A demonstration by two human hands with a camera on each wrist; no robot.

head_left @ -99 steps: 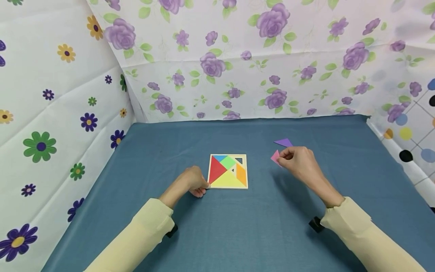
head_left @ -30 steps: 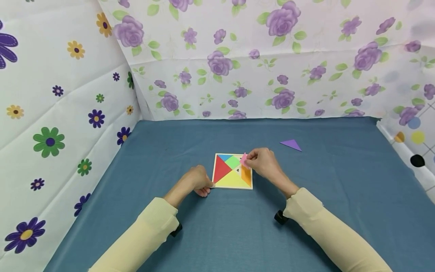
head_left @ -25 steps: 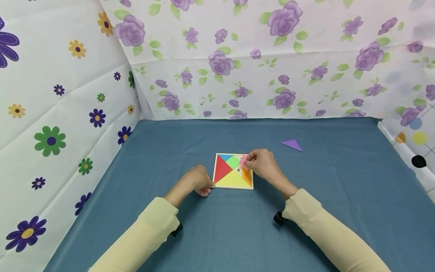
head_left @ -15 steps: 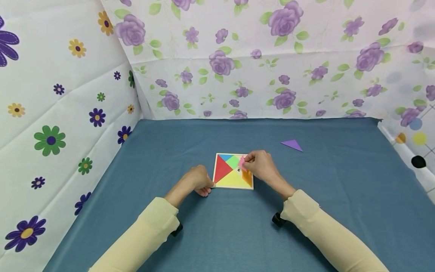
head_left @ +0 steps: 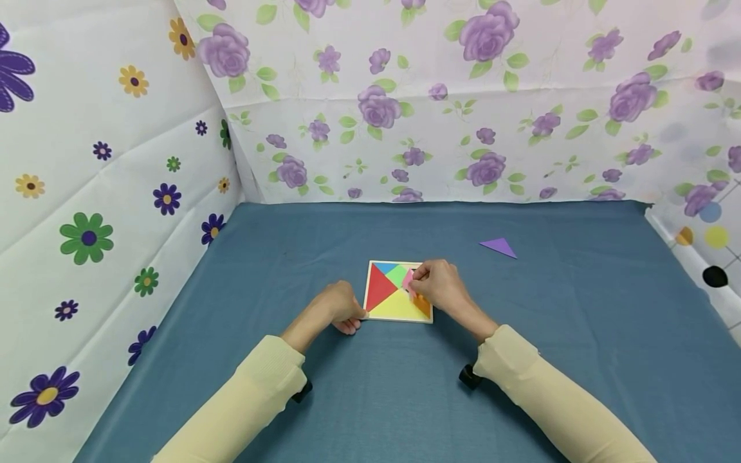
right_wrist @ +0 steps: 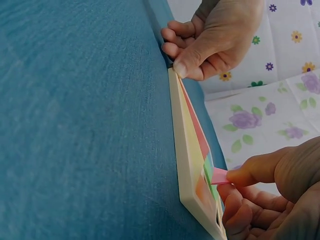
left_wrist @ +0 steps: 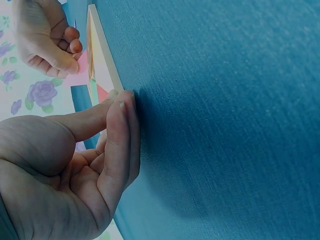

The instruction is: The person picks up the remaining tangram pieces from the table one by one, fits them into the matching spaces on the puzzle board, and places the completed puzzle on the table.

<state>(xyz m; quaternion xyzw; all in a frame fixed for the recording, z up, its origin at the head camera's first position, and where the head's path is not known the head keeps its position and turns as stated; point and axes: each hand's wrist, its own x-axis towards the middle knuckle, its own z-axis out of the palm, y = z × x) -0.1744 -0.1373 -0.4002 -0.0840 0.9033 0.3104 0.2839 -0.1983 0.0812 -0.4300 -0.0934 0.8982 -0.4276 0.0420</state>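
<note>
My left hand (head_left: 338,306) pinches the near left corner of a square wooden tangram board (right_wrist: 178,145), thumb on top and fingers at the edge. Red, blue, green, yellow and orange pieces lie in its tray. Between thumb and fingertips, my right hand (head_left: 444,285) pinches a small pink triangle (head_left: 408,279). That piece is tilted over the right part of the board, beside the green piece (head_left: 397,275); in the right wrist view its lower end meets or nearly meets the board. The hand partly hides the orange piece (head_left: 424,307) and the far right corner.
A purple triangle (head_left: 500,247) lies on the blue cloth (head_left: 289,244) to the right of the board and farther back. Flower-printed sheets (head_left: 336,128) hang behind and at the left. A dark strap-mounted device shows under each cuff.
My right hand has carried the pink triangle left from near the purple one to the board, then lowered it slightly toward me. My left hand has kept hold of the corner.
</note>
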